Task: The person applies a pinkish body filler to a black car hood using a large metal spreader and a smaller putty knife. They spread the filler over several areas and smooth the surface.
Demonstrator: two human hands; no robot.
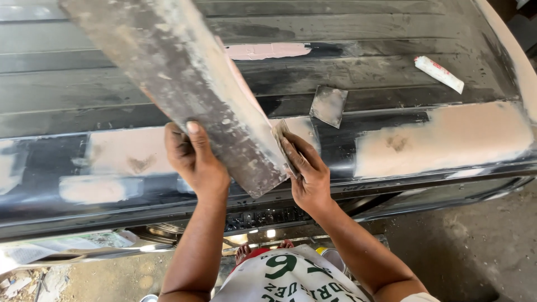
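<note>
- A long, filler-crusted board [190,84] is gripped at its lower end by the left hand [193,159], fingers closed around its edge, just left of the frame's centre.
- The board is tilted, running from the upper left of the frame down to the centre.
- A small scraper [281,140] is pinched in the closed fingers of the right hand [307,170], at the centre, its blade touching the board's lower right edge.
- A dark car panel [391,78] is seen across the upper half, with pale filler patches [447,137] along its lower edge.
- A second scraper [329,105] is laid flat on the panel, just above the right hand.
- A white tube [439,74] is laid on the panel at the upper right, well apart from both hands.
</note>
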